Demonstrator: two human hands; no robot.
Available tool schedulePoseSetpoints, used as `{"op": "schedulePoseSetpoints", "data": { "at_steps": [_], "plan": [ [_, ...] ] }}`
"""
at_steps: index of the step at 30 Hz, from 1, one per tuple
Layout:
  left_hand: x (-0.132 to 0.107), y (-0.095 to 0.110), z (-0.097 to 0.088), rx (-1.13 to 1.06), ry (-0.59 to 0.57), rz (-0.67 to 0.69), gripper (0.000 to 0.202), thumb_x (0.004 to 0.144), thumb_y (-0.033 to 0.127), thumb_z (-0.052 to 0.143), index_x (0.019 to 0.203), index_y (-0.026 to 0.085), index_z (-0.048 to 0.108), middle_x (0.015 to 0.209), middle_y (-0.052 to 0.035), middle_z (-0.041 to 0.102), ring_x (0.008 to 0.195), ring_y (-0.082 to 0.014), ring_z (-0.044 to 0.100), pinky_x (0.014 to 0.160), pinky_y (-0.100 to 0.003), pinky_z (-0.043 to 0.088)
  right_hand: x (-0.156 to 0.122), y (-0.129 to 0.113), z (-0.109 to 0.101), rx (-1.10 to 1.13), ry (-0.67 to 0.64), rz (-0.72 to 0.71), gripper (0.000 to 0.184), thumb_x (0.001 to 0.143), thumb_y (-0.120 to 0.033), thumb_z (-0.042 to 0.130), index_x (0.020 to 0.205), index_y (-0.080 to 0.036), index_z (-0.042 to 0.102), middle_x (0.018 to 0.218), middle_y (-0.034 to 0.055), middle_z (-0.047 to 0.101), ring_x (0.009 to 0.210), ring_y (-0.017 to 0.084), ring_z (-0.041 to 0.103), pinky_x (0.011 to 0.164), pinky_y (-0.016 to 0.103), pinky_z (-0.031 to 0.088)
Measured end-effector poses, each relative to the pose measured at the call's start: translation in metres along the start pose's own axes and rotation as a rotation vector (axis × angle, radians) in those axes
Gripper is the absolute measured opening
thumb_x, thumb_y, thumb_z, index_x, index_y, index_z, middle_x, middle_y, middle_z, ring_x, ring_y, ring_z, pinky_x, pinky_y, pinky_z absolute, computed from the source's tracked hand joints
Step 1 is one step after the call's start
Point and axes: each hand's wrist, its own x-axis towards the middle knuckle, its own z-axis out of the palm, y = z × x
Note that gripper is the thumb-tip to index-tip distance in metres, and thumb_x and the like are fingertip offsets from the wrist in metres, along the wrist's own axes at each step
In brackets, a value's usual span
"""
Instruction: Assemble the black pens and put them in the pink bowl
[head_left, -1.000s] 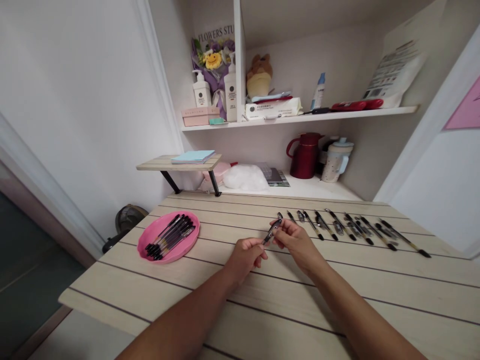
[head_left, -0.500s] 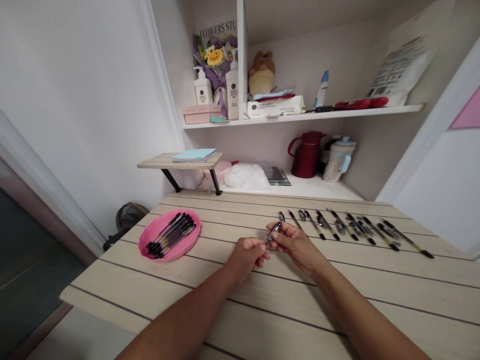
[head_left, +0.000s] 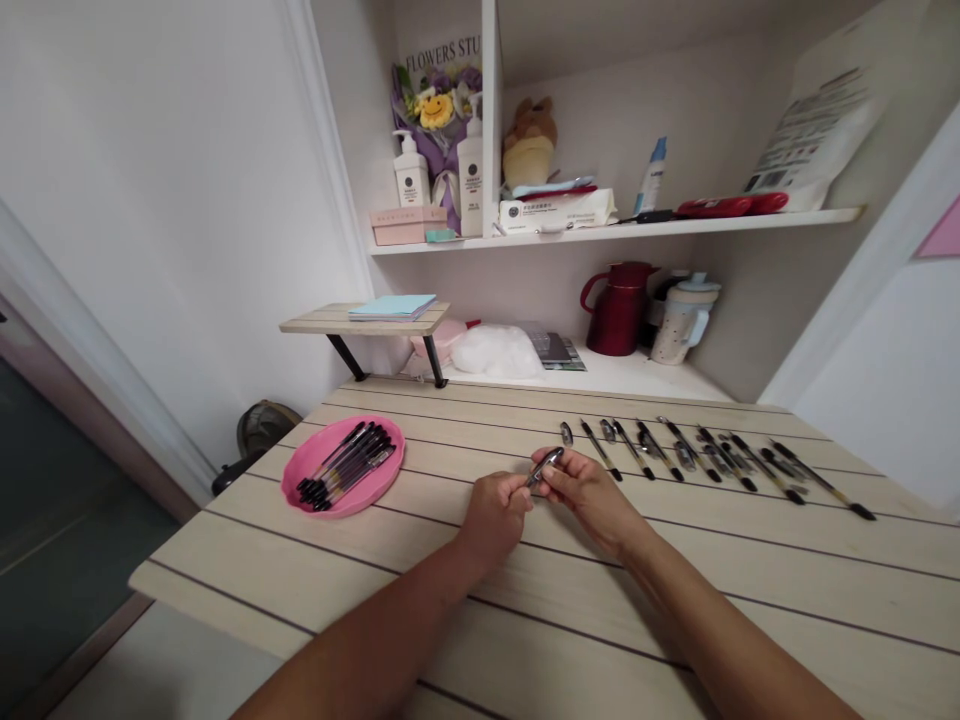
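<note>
Above the middle of the table my two hands meet around one pen (head_left: pixel 545 467), whose dark, shiny capped end points up and right. My left hand (head_left: pixel 495 505) is closed on its lower end, and most of the barrel is hidden in the fingers. Thumb and fingers of my right hand (head_left: pixel 581 485) pinch the capped end. Just beyond them a loose pen cap (head_left: pixel 566 433) lies on the wood. To its right several uncapped pens (head_left: pixel 631 450) and loose caps (head_left: pixel 684 455) are spread in a row. Several capped pens (head_left: pixel 349 465) rest in a pink bowl (head_left: pixel 386 488) on the left.
A small wooden riser (head_left: pixel 315 322) with blue paper (head_left: pixel 393 307) stands at the back left. Behind the table, a red jug (head_left: pixel 619 310) and a speckled cup (head_left: pixel 681 325) sit under a shelf (head_left: pixel 675 226). The table's left edge drops to the floor.
The camera view has shifted slightly. Both hands stay together on the pen, which is now tilted a little flatter.
</note>
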Motion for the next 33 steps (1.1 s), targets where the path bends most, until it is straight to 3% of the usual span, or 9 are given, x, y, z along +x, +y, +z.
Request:
{"op": "schedulePoseSetpoints", "data": {
  "at_steps": [3,7,10,17,21,27,29,33],
  "plan": [
    [-0.001,0.002,0.001,0.018,0.022,0.059,0.017,0.071,0.017,0.045,0.061,0.017,0.059,0.059,-0.0005,0.053,0.059,-0.0124,0.047,0.058,-0.023,0.034,-0.001,-0.001,0.002,0.004,0.001,0.003,0.030,0.066,-0.035,0.071,0.087,-0.017,0.059,0.061,-0.0013,0.057,0.054,0.009,0.047,0.052,0.022,0.034],
    [0.000,-0.001,0.007,-0.237,-0.044,-0.215,0.018,0.073,0.023,0.043,0.065,0.015,0.057,0.054,0.0009,0.050,0.042,-0.0072,0.036,0.043,-0.021,0.026,0.000,0.002,0.002,-0.007,-0.007,0.024,0.033,0.065,-0.040,0.070,0.085,-0.016,0.059,0.056,-0.0017,0.055,0.049,0.009,0.043,0.049,0.023,0.031],
    [0.001,-0.003,0.009,-0.341,-0.069,-0.300,0.017,0.072,0.023,0.044,0.069,0.013,0.057,0.056,0.0013,0.051,0.038,-0.0044,0.033,0.039,-0.018,0.023,0.001,0.004,0.000,-0.008,-0.005,0.027,0.034,0.064,-0.042,0.070,0.084,-0.016,0.059,0.053,-0.0024,0.052,0.047,0.008,0.039,0.047,0.023,0.028],
    [0.006,-0.005,0.009,-0.225,0.008,-0.295,0.015,0.072,0.026,0.048,0.073,0.014,0.057,0.060,0.0003,0.057,0.039,-0.0048,0.042,0.038,-0.016,0.026,0.004,0.002,-0.005,-0.032,0.057,0.062,0.038,0.065,-0.045,0.069,0.086,-0.015,0.061,0.056,-0.0011,0.055,0.048,0.009,0.042,0.048,0.024,0.028],
    [0.006,-0.009,0.010,-0.119,0.065,-0.200,0.013,0.071,0.024,0.049,0.073,0.015,0.058,0.060,0.0010,0.057,0.045,-0.0076,0.047,0.044,-0.019,0.034,0.006,0.007,-0.002,-0.149,0.181,0.030,0.036,0.064,-0.050,0.067,0.071,-0.015,0.059,0.049,-0.0017,0.053,0.043,0.008,0.039,0.045,0.024,0.027],
    [0.003,-0.009,0.008,-0.029,0.056,-0.087,0.016,0.072,0.023,0.049,0.073,0.016,0.063,0.057,-0.0001,0.058,0.048,-0.0093,0.047,0.047,-0.020,0.035,0.007,0.013,0.004,-0.091,0.208,0.023,0.039,0.059,-0.049,0.071,0.072,-0.013,0.060,0.048,-0.0006,0.055,0.042,0.007,0.040,0.044,0.023,0.026],
    [0.003,-0.008,0.007,-0.074,0.050,-0.116,0.015,0.072,0.024,0.050,0.072,0.016,0.063,0.058,0.0000,0.057,0.047,-0.0086,0.045,0.046,-0.020,0.033,0.006,0.012,0.004,-0.054,0.202,0.032,0.039,0.057,-0.048,0.072,0.072,-0.013,0.060,0.048,-0.0004,0.055,0.042,0.007,0.040,0.044,0.023,0.026],
    [0.003,-0.005,0.005,-0.295,-0.021,-0.296,0.014,0.070,0.027,0.051,0.071,0.014,0.057,0.059,0.0001,0.056,0.041,-0.0061,0.042,0.041,-0.018,0.028,0.004,0.010,0.003,0.013,0.151,0.039,0.038,0.058,-0.046,0.073,0.074,-0.013,0.062,0.049,-0.0007,0.054,0.044,0.008,0.039,0.045,0.023,0.028]
  ]
}}
